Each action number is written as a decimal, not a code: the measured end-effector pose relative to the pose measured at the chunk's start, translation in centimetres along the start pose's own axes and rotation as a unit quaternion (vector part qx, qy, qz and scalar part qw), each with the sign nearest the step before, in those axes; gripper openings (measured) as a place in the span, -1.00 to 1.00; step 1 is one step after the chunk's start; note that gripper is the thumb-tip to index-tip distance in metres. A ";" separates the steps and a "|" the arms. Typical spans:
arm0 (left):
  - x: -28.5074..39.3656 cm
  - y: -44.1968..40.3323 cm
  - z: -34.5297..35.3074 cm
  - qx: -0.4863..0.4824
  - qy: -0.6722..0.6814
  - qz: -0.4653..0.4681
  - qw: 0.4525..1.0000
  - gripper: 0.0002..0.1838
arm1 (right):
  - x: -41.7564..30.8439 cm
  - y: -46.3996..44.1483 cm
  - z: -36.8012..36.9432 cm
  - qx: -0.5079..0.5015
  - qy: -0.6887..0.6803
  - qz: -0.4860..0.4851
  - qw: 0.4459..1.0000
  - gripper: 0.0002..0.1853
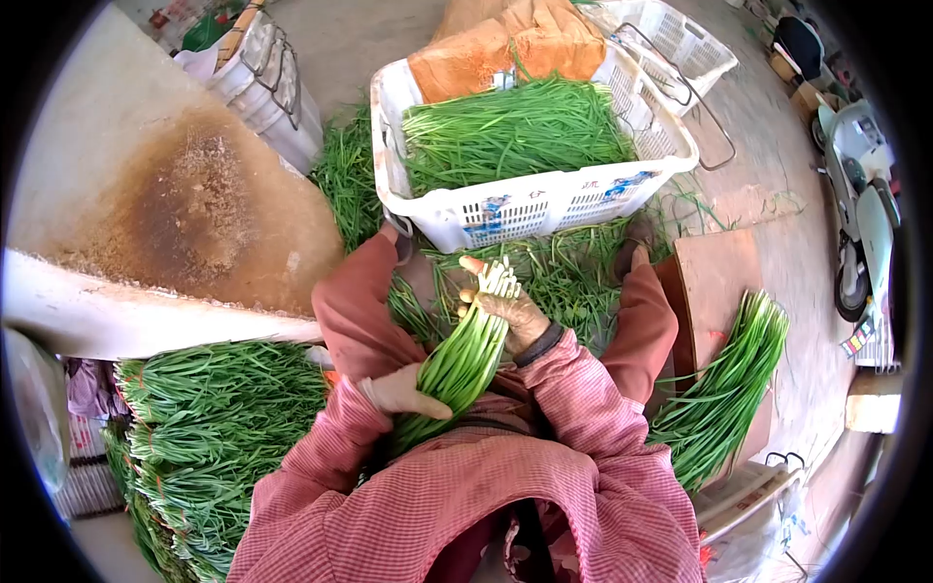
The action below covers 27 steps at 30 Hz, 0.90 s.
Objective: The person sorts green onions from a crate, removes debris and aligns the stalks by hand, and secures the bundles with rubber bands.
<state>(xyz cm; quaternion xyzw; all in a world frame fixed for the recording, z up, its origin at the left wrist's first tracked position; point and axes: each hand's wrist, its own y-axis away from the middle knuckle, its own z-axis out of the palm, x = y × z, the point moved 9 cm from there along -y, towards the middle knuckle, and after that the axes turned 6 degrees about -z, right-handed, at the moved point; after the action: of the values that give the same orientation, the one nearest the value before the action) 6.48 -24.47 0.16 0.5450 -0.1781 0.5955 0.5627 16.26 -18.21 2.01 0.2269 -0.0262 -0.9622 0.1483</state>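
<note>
The largest item, a white crate (559,206), stands ahead of the seated person; greens (520,131) lie crosswise in it, pale ends to the left. A stack of greens (219,428) sits at the person's left. On the right, a loose bunch (734,389) rests on a cardboard box (719,262), pale ends away from the person, leaves angled back and leftward. The held bunch (466,352) is above the lap, between the knees. Its long axis runs diagonally: pale cut ends point forward and rightward, leaves toward the waist. The right hand (520,313) is closed about the pale end; the left hand (403,391) grasps the leafy part, thumb across it.
</note>
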 end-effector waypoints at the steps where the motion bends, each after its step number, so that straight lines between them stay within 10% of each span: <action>1: 1.7 -0.2 -1.4 0.041 -0.023 0.038 0.998 -0.18 | -0.6 0.3 -0.2 0.042 0.040 -0.009 0.998 -0.53; 8: 3.3 -5.3 -1.2 0.065 0.134 -0.083 0.985 -0.56 | -2.9 -0.3 0.6 0.111 0.194 -0.198 0.954 -0.67; 12: 2.6 -6.0 -1.0 0.035 0.208 -0.092 0.973 -0.46 | -2.4 -1.5 -1.3 0.125 0.146 0.038 0.981 -0.34; 16: 3.8 -5.1 -3.6 0.087 0.204 -0.051 0.974 -0.37 | -9.4 0.7 -4.0 0.235 0.484 -0.263 0.801 -0.77; 18: 3.3 -5.3 -4.5 0.110 0.180 -0.045 0.977 -0.40 | -8.6 2.4 -0.8 0.150 0.467 -0.270 0.828 -0.91; 20: 2.7 -5.9 -4.3 0.106 0.181 -0.013 0.978 -0.43 | -5.9 3.0 0.8 0.130 0.685 -0.132 0.704 -0.87; 24: 3.0 -5.3 -4.4 0.123 0.194 -0.015 0.973 -0.46 | -4.3 3.3 -1.8 0.180 0.569 -0.107 0.795 -0.82; 27: 3.6 -4.8 -4.0 0.099 0.191 -0.012 0.977 -0.37 | -5.8 3.9 0.8 0.184 0.632 -0.139 0.740 -0.86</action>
<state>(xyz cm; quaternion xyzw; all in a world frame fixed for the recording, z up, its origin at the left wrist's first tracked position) 9.60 -18.02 -0.07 0.4762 -0.0012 0.6968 0.5364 21.95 -20.20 5.63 0.8070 -0.0715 -0.5842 -0.0490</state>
